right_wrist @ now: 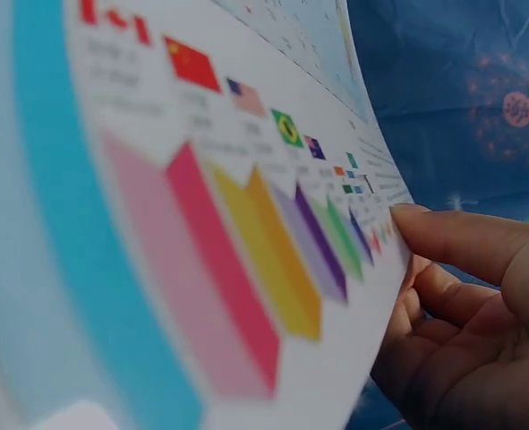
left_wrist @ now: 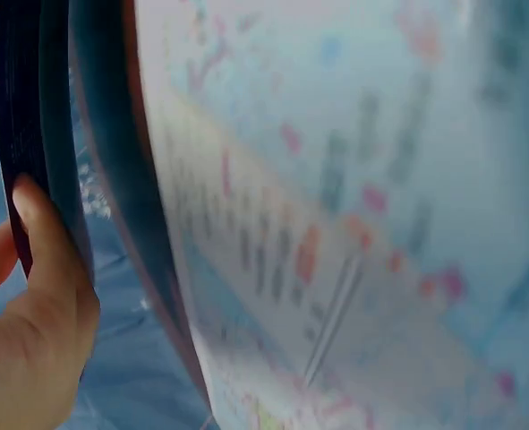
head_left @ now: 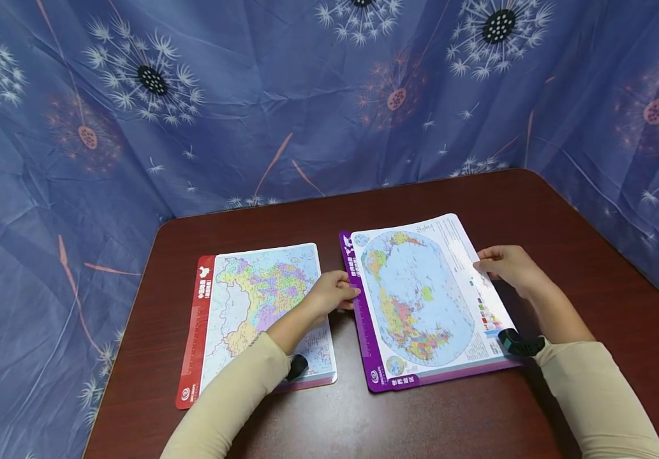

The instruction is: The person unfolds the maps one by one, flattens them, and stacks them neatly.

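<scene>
A world map sheet (head_left: 427, 299) with a purple left border is between both hands, slightly turned on the table. My left hand (head_left: 333, 294) pinches its purple edge, thumb on top; the left wrist view shows the thumb and a finger of that hand (left_wrist: 45, 322) on the dark edge of the sheet. At the opposite long edge, my right hand (head_left: 510, 264) grips the sheet between thumb and fingers, seen close in the right wrist view (right_wrist: 470, 313). A second map sheet (head_left: 234, 312) with a red border lies flat to the left, partly hidden under my left forearm.
The dark brown wooden table (head_left: 409, 421) has rounded far corners. Behind and beside it hangs a blue curtain (head_left: 283, 108) printed with dandelions. A dark wrist camera (head_left: 521, 343) sits over the lower right corner of the world map.
</scene>
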`<state>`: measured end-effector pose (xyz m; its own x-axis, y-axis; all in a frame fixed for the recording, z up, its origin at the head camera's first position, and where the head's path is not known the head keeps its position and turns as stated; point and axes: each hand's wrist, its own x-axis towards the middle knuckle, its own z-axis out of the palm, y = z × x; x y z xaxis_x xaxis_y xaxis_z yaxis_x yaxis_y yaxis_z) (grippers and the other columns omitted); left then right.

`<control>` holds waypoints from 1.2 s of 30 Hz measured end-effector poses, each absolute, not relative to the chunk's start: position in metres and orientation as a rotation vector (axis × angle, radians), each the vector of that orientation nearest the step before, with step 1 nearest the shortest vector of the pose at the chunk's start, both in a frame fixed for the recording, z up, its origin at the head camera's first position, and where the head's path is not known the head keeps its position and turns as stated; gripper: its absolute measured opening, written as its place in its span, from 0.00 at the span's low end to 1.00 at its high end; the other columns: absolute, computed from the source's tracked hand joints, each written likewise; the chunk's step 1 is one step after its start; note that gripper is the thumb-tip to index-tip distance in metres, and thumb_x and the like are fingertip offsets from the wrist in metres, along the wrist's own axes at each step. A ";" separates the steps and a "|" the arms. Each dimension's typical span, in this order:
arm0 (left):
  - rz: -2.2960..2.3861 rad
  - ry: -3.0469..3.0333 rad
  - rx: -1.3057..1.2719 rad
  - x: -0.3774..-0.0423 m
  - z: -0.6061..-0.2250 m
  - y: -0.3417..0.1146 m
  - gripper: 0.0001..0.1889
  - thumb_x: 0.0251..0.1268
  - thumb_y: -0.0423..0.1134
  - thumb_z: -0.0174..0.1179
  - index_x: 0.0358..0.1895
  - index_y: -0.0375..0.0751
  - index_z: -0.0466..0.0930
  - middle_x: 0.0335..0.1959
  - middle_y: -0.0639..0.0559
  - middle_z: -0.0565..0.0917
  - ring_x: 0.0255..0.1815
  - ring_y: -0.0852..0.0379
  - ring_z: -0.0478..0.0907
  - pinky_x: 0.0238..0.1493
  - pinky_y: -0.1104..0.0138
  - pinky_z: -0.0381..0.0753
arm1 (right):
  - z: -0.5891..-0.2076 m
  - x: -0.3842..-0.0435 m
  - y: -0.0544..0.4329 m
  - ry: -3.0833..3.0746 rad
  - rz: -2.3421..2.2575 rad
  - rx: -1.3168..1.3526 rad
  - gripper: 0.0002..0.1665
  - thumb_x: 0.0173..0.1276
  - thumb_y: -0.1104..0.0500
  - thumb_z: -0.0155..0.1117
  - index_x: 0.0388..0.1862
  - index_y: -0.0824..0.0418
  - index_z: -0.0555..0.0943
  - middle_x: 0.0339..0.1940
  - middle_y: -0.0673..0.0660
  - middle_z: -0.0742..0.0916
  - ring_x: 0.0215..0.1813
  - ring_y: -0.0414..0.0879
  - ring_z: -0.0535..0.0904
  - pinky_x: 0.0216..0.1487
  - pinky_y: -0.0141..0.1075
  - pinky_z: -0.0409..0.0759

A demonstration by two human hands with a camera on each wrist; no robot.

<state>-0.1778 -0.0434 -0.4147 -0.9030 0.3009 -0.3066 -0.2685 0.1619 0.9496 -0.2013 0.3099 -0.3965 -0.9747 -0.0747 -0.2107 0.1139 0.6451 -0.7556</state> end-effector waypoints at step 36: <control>2.039 2.046 -0.020 -0.162 -0.395 -0.172 0.13 0.65 0.34 0.52 0.49 0.31 0.71 0.30 0.48 0.82 0.26 0.56 0.79 0.28 0.63 0.81 | -0.372 -0.201 0.205 2.354 -1.874 -0.206 0.18 0.63 0.62 0.59 0.45 0.76 0.72 0.32 0.53 0.82 0.31 0.43 0.80 0.35 0.34 0.79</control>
